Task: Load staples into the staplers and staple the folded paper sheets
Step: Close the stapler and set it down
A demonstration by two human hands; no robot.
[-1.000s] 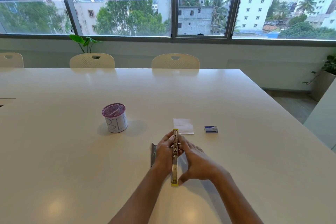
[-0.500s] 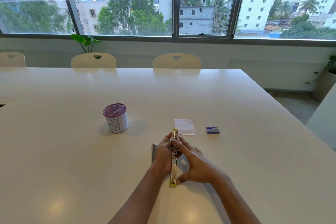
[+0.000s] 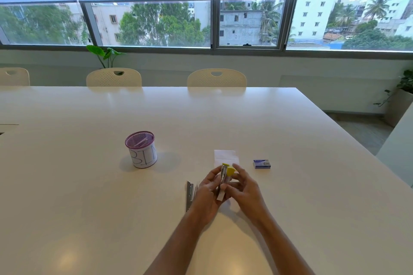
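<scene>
Both hands hold a yellow stapler (image 3: 226, 174) just above the white table (image 3: 89, 185). My left hand (image 3: 206, 194) grips its metal body from the left, and my right hand (image 3: 244, 190) closes around its yellow top from the right. The stapler looks folded together, tilted upward. A folded white paper sheet (image 3: 225, 156) lies flat just beyond the hands. A small blue staple box (image 3: 261, 163) rests to the right of the paper. A second grey metal stapler (image 3: 189, 195) lies flat on the table by my left wrist.
A purple mesh cup (image 3: 141, 149) with a white label marked BIN stands to the left, with something white inside. Cream chairs (image 3: 216, 77) line the table's far edge under the windows. The table's right edge runs diagonally past the box.
The yellow stapler, earlier laid open and long on the table, is now folded shorter and lifted between both hands. The hands have moved slightly away from me.
</scene>
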